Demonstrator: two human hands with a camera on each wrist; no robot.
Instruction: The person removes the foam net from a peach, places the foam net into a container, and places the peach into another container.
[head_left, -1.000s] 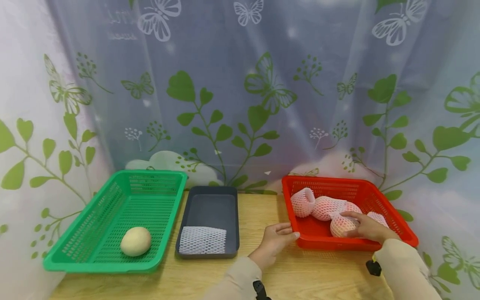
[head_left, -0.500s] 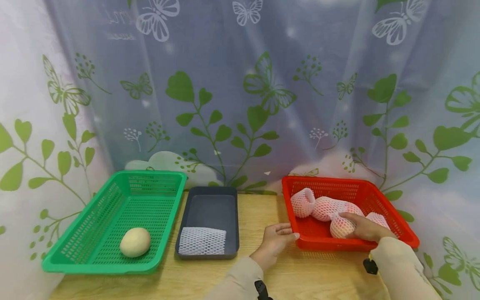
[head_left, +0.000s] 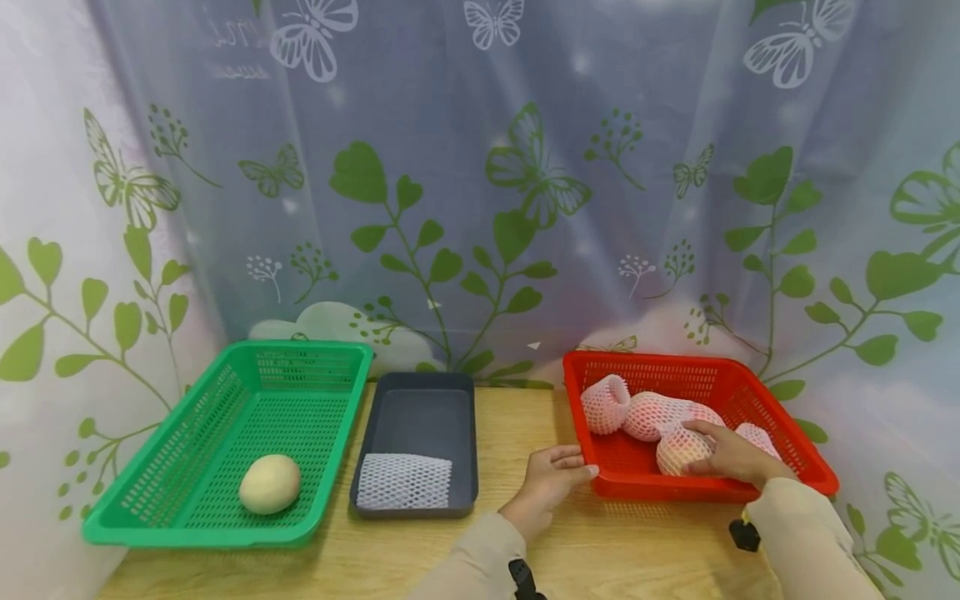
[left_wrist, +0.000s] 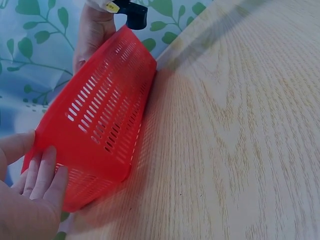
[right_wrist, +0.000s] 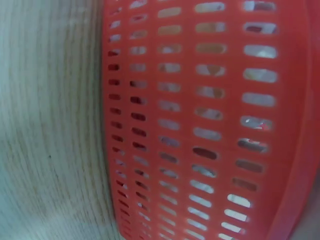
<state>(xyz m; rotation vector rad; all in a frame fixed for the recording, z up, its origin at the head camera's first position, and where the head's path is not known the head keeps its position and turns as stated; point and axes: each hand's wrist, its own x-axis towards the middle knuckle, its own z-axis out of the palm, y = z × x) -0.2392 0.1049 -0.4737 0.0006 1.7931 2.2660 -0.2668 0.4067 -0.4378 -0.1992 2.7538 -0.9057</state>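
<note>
In the head view my right hand (head_left: 738, 455) reaches into the red basket (head_left: 675, 486). Its thumb and fingers are around a pale yellow round fruit in a pink foam net (head_left: 681, 452). My left hand (head_left: 549, 487) holds the basket's near left corner. The left wrist view shows that hand's thumb at the rim and its fingers (left_wrist: 45, 172) against the outer wall. More pink foam-netted fruits (head_left: 652, 417) lie around the right hand, one (head_left: 757, 437) partly behind it. The right wrist view shows only the basket's slotted wall (right_wrist: 190, 120); the hand is hidden there.
At the left stands a green basket (head_left: 341, 450) with one bare, pale yellow round fruit (head_left: 270, 484) in it. Between the baskets lies a dark grey tray (head_left: 423, 417), with a flat white foam net (head_left: 405, 481) in its near half. A patterned curtain (head_left: 465, 208) hangs behind the wooden table (head_left: 517, 417).
My right hand shifts slightly in the red basket, and the netted fruit under its fingers moves a little to the left. My left hand stays at the basket corner.
</note>
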